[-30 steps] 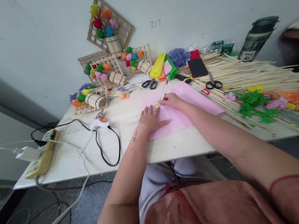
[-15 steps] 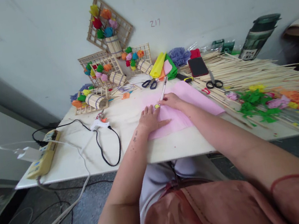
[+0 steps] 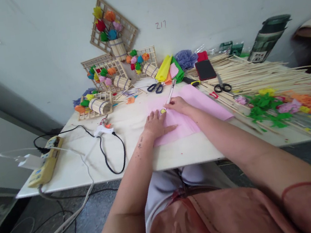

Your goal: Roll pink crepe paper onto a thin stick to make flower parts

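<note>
A sheet of pink paper (image 3: 201,105) lies on the white table in front of me. My left hand (image 3: 155,125) rests flat on its left part, fingers stretched out. By those fingertips sits a small round yellow piece (image 3: 163,111) with a dark edge. A white pen (image 3: 171,92) slants up from my right hand (image 3: 177,105), whose fingers are closed round it close to the yellow piece. The pen's tip is too small to make out against the paper.
Left are a white glue gun (image 3: 103,130) with a black cord and a power strip (image 3: 44,161). Behind stand stick-and-flower pieces (image 3: 118,47) and dark scissors (image 3: 155,88). To the right lie a phone (image 3: 205,70), more scissors (image 3: 222,87), wooden sticks (image 3: 255,73), paper scraps (image 3: 272,108) and a bottle (image 3: 269,39).
The pen in my right hand has tilted slightly to the right at its upper end. My left hand stays flat in the same place on the paper.
</note>
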### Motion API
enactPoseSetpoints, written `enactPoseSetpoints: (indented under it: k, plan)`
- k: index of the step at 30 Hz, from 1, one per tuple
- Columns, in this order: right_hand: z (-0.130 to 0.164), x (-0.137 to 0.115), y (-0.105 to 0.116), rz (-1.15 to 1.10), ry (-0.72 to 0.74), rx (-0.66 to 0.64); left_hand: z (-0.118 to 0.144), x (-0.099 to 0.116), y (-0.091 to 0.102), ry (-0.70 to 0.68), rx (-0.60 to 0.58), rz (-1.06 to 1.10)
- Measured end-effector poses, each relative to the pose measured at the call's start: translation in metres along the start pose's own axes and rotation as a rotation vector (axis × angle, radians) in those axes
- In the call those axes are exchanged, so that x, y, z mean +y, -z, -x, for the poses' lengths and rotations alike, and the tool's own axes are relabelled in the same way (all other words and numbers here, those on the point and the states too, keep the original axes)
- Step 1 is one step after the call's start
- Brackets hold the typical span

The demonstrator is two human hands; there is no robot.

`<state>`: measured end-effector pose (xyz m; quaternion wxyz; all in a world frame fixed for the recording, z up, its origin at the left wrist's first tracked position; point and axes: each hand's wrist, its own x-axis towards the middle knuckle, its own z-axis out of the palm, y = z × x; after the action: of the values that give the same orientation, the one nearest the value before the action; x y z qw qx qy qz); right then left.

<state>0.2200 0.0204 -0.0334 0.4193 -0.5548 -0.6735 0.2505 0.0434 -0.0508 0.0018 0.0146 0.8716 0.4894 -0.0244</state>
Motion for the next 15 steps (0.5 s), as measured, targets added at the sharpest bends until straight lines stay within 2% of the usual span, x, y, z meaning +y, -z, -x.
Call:
enactPoseSetpoints:
  k: [10, 15]
  plan:
    - [0.0031, -0.0008, 0.0025, -0.031, 0.034, -0.065, -0.0011, -0.0008, -0.0016, -0.009, 0.012, 0.003]
    - [0.0063, -0.0069, 0.0033, -0.017, 0.022, -0.053, -0.0008, 0.0002, -0.0004, -0.006, 0.006, 0.000]
